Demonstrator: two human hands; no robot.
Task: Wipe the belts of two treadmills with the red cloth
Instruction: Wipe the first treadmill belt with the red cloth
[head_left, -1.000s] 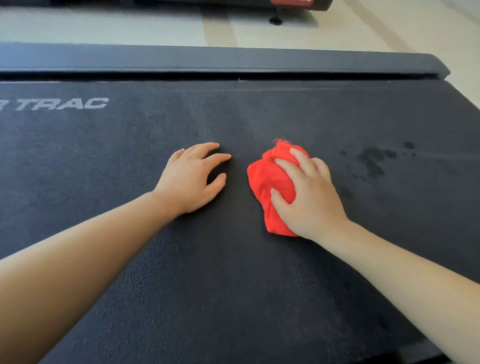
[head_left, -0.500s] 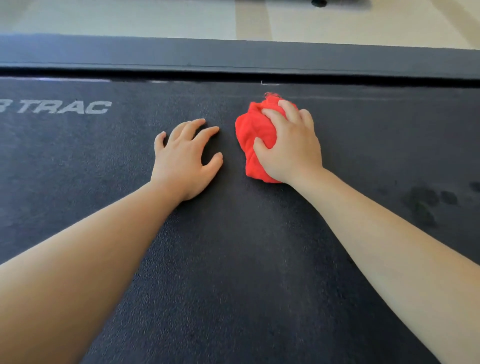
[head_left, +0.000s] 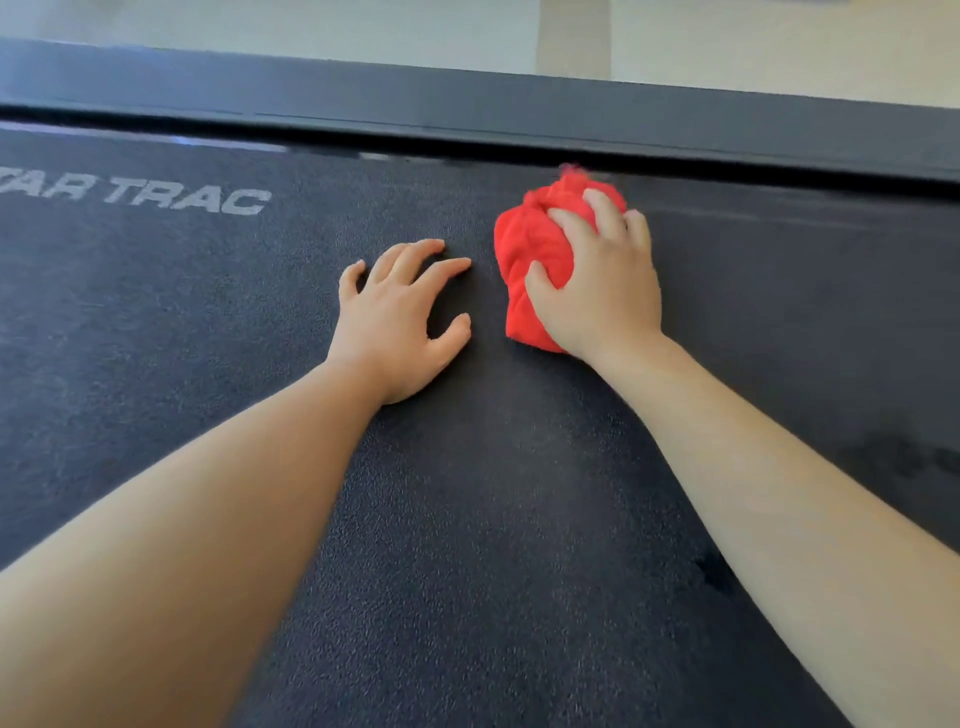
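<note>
A bunched red cloth (head_left: 524, 249) lies on the dark treadmill belt (head_left: 467, 519), close to the belt's far edge. My right hand (head_left: 602, 280) grips the cloth from above, fingers curled over its top and thumb dug into its near side. My left hand (head_left: 400, 317) rests flat on the belt just left of the cloth, fingers spread, holding nothing. The two hands are a short gap apart.
The treadmill's dark side rail (head_left: 519, 104) runs along the far edge of the belt, with pale floor (head_left: 363, 26) beyond it. White lettering "TAR TRAC" (head_left: 135, 195) is printed on the belt at the left. Dark damp spots (head_left: 904, 457) mark the belt at right.
My right hand pushed the cloth away from me toward the far rail, then stayed near it. My left hand stayed planted on the belt.
</note>
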